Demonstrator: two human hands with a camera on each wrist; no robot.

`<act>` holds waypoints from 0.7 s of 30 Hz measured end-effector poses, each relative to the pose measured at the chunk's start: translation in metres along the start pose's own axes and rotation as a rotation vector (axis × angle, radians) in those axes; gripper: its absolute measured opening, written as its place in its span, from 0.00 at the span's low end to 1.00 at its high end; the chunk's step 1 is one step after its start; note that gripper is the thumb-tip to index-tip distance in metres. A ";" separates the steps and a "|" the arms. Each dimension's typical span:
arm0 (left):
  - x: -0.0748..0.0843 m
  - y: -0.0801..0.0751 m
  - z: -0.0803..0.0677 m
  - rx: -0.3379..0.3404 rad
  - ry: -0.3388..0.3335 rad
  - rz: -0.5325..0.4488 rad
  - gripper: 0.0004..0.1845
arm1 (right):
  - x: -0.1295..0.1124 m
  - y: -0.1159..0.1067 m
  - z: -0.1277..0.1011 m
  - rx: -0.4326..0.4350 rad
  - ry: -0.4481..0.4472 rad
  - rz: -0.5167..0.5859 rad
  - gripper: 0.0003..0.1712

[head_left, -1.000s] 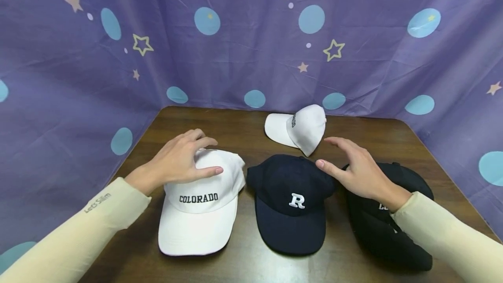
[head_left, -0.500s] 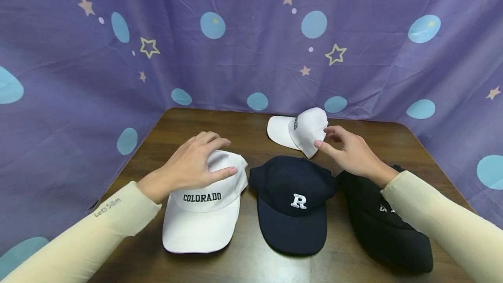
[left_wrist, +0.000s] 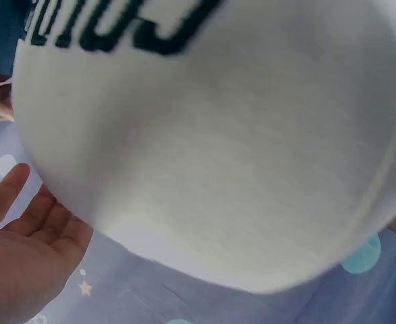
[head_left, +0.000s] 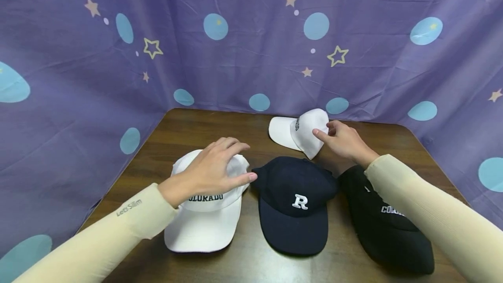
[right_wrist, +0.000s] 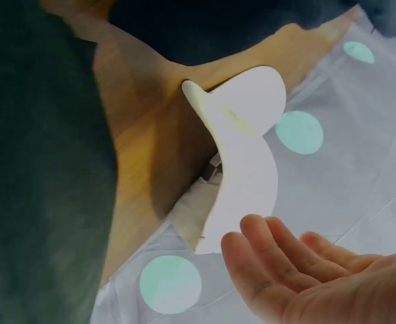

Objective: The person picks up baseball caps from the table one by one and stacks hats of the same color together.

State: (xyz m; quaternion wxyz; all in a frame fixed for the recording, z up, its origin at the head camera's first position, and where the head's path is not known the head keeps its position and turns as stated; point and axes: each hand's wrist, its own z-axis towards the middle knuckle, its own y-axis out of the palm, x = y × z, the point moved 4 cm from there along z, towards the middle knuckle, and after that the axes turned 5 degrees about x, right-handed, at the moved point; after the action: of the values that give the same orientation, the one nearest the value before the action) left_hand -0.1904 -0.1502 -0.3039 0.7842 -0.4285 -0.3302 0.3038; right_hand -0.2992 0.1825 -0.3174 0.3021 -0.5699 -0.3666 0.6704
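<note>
A white baseball cap (head_left: 306, 128) lies at the back of the table in the head view, brim to the left. My right hand (head_left: 346, 141) is at its back edge, thumb overlapping the crown and fingers loosely bent. In the right wrist view the fingertips (right_wrist: 255, 226) are right at that cap's edge (right_wrist: 249, 175). Over another white cap (head_left: 202, 230) lettered COLORADO, at the front left, hovers my left hand (head_left: 212, 167) with fingers spread. Its crown (left_wrist: 218, 148) fills most of the left wrist view, the fingers beside it.
A navy cap (head_left: 292, 232) with a white R sits front and centre on the brown wooden table (head_left: 188, 128). To its right is a black cap (head_left: 393, 241), partly under my right sleeve. A purple curtain (head_left: 251, 56) hangs behind the table.
My right hand has moved forward and inward from above the black cap to the far white cap. My left hand has drifted right over the near white cap, covering part of its lettering.
</note>
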 end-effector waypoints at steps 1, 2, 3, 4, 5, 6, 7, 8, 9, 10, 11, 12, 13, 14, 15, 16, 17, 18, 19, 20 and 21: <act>0.002 0.001 0.001 -0.002 0.001 -0.004 0.39 | 0.000 0.001 0.003 -0.006 0.014 -0.001 0.54; 0.003 0.001 0.001 -0.004 0.003 -0.006 0.40 | 0.001 0.002 0.006 -0.010 0.027 -0.002 0.55; 0.005 0.002 0.002 -0.007 0.005 -0.008 0.40 | 0.001 0.003 0.009 -0.015 0.040 -0.001 0.56; 0.006 0.002 0.002 -0.009 0.008 -0.009 0.40 | 0.002 0.004 0.012 -0.018 0.051 -0.002 0.57; 0.007 0.002 0.003 -0.010 0.011 -0.007 0.40 | 0.003 0.005 0.015 -0.021 0.061 -0.001 0.57; 0.008 0.003 0.003 -0.011 0.013 -0.004 0.40 | 0.004 0.006 0.017 -0.026 0.072 0.002 0.56; 0.009 0.003 0.003 -0.010 0.017 -0.003 0.40 | 0.006 0.006 0.020 -0.026 0.080 0.006 0.55; 0.009 0.003 0.004 -0.007 0.019 -0.002 0.40 | 0.007 0.007 0.022 -0.028 0.084 0.011 0.55; 0.010 0.003 0.004 -0.005 0.021 -0.002 0.40 | 0.009 0.007 0.024 -0.029 0.091 0.017 0.54; 0.011 0.004 0.004 -0.003 0.024 -0.003 0.40 | 0.011 0.008 0.026 -0.028 0.098 0.022 0.53; 0.011 0.004 0.005 -0.002 0.026 -0.005 0.40 | 0.013 0.008 0.028 -0.027 0.107 0.027 0.53; 0.012 0.005 0.005 -0.002 0.029 -0.006 0.40 | 0.014 0.008 0.030 -0.026 0.117 0.031 0.53; 0.013 0.005 0.006 -0.005 0.031 -0.008 0.40 | 0.016 0.008 0.032 -0.025 0.128 0.035 0.54; 0.015 0.006 0.006 -0.009 0.032 -0.010 0.40 | 0.018 0.008 0.033 -0.025 0.138 0.039 0.55; 0.016 0.007 0.007 -0.014 0.034 -0.012 0.40 | 0.019 0.009 0.035 -0.024 0.153 0.041 0.56; 0.017 0.008 0.007 -0.021 0.036 -0.011 0.40 | 0.021 0.009 0.036 -0.026 0.166 0.042 0.58; 0.018 0.009 0.008 -0.025 0.038 -0.012 0.40 | 0.022 0.009 0.037 -0.027 0.177 0.043 0.58; 0.020 0.010 0.008 -0.027 0.042 -0.012 0.41 | 0.024 0.010 0.038 -0.030 0.187 0.045 0.59; 0.021 0.011 0.009 -0.028 0.045 -0.012 0.41 | 0.025 0.010 0.039 -0.032 0.195 0.045 0.59; 0.022 0.012 0.010 -0.027 0.050 -0.011 0.41 | 0.027 0.011 0.040 -0.035 0.201 0.046 0.60; 0.023 0.012 0.010 -0.026 0.057 -0.009 0.41 | 0.028 0.011 0.041 -0.035 0.208 0.047 0.60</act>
State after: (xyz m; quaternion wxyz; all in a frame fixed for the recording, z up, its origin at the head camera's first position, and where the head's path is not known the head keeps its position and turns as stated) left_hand -0.1870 -0.1220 -0.3043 0.7891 -0.4455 -0.3135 0.2838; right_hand -0.3445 0.1935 -0.3388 0.3129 -0.6502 -0.3314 0.6079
